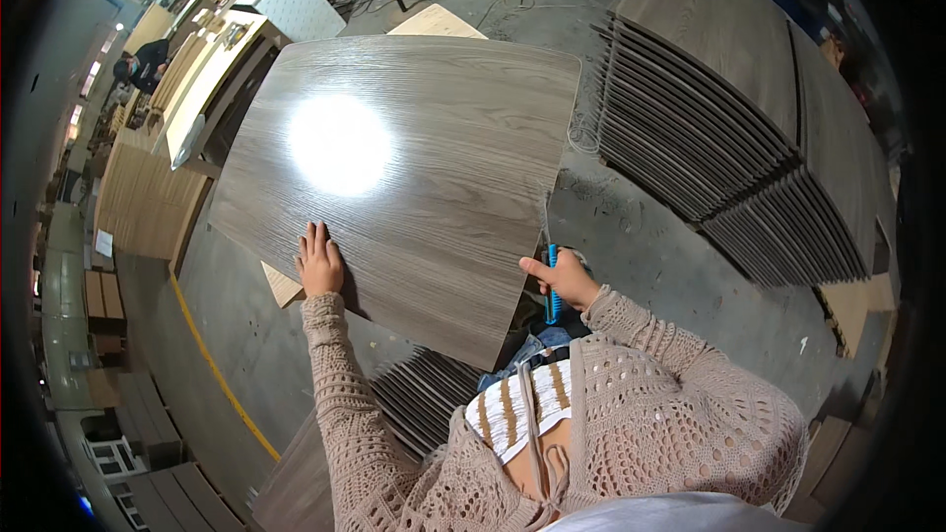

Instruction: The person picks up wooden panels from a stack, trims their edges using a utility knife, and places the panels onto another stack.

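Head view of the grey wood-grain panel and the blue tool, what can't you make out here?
- Blue tool: right hand covers its middle, so its kind is unclear.
- Grey panel: glare whites out the grain at its centre.
- Panel's support: hidden beneath it.
- Left hand: lies flat on the panel; palm side hidden.

A grey-brown panel (414, 167) with fine wood grain carries a white glare spot — matching dark grey boards (719, 138) lie stacked in fanned rows on the dull grey concrete floor (641, 256). A bright blue tool (552, 286) shows against a beige open-knit crochet sleeve (680, 355). A yellow line (212, 365) crosses the floor — pale tan sheets (148, 197) beyond.
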Demonstrator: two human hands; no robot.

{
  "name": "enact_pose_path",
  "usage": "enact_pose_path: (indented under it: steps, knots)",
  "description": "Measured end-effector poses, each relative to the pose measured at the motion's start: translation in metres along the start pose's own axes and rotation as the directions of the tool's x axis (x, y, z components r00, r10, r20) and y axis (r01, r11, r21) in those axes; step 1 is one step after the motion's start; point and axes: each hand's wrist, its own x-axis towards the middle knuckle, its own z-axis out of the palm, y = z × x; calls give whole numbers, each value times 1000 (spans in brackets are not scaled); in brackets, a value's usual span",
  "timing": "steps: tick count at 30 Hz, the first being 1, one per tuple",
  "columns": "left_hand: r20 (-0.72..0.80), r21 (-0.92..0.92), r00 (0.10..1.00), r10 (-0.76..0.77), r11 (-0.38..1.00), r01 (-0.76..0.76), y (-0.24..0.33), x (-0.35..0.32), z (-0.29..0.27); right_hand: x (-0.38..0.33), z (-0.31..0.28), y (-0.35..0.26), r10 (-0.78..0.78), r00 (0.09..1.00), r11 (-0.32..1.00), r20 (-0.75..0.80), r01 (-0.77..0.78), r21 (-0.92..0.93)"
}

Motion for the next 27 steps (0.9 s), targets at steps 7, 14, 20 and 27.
enact_pose_path:
  steps: [7,14,20,27]
  knots:
    - [344,-57,876,337,939,-339,222,-7,31,13,-33,14,-461,853,842,-244,334,-423]
    - [213,-41,883,419,907,-420,314,-25,57,9,-36,-36,-612,754,576,-239,218,-788]
    - [123,148,913,388,903,-404,335,-32,68,23,-59,-49,-654,684,424,-323,-22,-905]
    - [43,25,905,423,905,-424,334,-42,61,41,-72,-62,-575,743,360,-342,-145,-922]
